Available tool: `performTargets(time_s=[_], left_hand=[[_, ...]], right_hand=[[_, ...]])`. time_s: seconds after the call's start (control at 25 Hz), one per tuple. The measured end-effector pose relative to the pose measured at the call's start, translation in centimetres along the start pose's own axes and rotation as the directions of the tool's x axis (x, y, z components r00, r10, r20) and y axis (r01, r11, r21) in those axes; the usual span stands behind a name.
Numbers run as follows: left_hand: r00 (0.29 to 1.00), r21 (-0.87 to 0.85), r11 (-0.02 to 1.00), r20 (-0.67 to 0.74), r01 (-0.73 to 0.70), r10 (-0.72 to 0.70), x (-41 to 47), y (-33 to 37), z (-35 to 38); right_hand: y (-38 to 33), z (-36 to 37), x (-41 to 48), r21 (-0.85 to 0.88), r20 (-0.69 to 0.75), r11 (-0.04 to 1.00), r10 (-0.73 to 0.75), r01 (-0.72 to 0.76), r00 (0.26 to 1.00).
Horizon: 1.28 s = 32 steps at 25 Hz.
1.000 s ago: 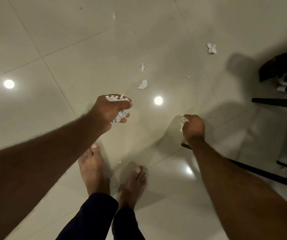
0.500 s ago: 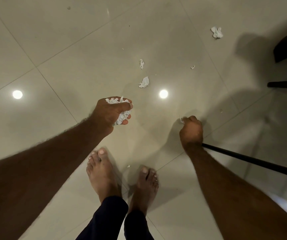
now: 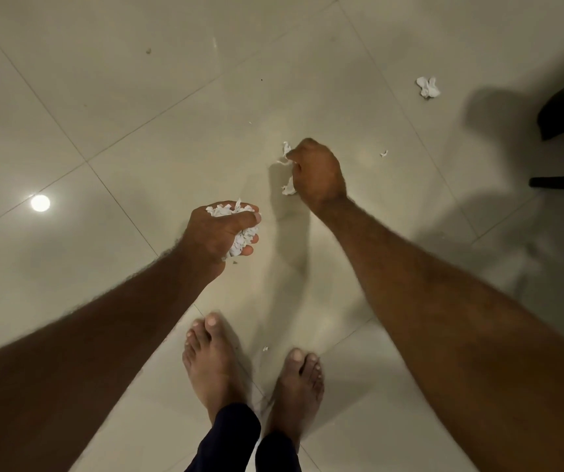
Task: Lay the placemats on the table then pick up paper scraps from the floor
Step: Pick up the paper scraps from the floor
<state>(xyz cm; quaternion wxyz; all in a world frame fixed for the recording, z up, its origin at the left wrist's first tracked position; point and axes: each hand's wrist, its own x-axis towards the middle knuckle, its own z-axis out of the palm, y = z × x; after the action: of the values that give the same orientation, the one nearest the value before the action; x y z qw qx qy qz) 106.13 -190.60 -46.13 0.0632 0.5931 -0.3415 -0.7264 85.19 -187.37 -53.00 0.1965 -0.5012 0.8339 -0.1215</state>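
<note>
Paper scraps (image 3: pixel 240 235) bunched in left hand (image 3: pixel 212 236), fingers curled round them | right hand (image 3: pixel 318 175) pinches white scrap (image 3: pixel 286 152) | crumpled scrap (image 3: pixel 428 87) lies on floor (image 3: pixel 137 97), well apart

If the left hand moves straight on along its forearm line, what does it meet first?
Most likely the white scrap on the floor beside the right hand. The left hand may be higher, so it could pass over.
</note>
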Motion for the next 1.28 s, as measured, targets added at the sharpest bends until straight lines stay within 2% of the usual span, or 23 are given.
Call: performTargets(time_s=[0.16,0.36,0.48,0.56,0.72,0.84,1.0,1.16,1.28], left_hand=[[1.000,0.010,1.000,-0.019,-0.016,0.016,1.1,1.1,-1.6],[0.999,0.017,0.999,-0.016,-0.028,0.028,2.7,1.8,-2.7],[1.000,0.020,0.999,-0.013,-0.025,0.026,3.2,1.8,-2.9],[1.000,-0.001,1.000,-0.015,-0.021,0.021,3.1,1.8,-3.2],[1.000,-0.022,1.000,-0.021,-0.007,0.007,2.5,1.8,-3.0],[1.000,-0.011,1.000,-0.006,0.000,0.000,2.3,2.0,-2.6],[1.000,0.012,1.000,0.023,0.019,-0.019,2.0,2.3,-2.7],[1.000,0.032,0.999,0.009,0.009,-0.009,1.2,3.8,-3.0],[1.000,0.011,1.000,-0.007,0.017,-0.017,-0.2,5.7,-2.4]], right_hand=[[0.1,1.2,5.1,-0.172,0.195,0.981,-0.059,0.094,0.979],[0.1,2.5,4.1,-0.245,0.304,0.962,-0.042,0.121,0.952],[0.2,1.9,4.1,-0.226,0.360,0.964,-0.052,0.141,0.932],[0.6,1.4,3.4,-0.162,0.338,0.979,-0.066,0.127,0.939],[0.9,1.6,-1.2,-0.054,0.172,0.994,-0.082,0.093,0.982],[-0.1,3.1,-2.7,-0.108,0.186,0.991,-0.060,0.081,0.981],[-2.0,4.0,-2.7,-0.219,0.282,0.974,0.008,0.057,0.959],[-3.5,4.0,-2.9,-0.115,0.317,0.992,0.078,-0.044,0.945],[-5.6,2.0,-3.1,0.027,0.234,0.986,0.151,-0.162,0.961]])
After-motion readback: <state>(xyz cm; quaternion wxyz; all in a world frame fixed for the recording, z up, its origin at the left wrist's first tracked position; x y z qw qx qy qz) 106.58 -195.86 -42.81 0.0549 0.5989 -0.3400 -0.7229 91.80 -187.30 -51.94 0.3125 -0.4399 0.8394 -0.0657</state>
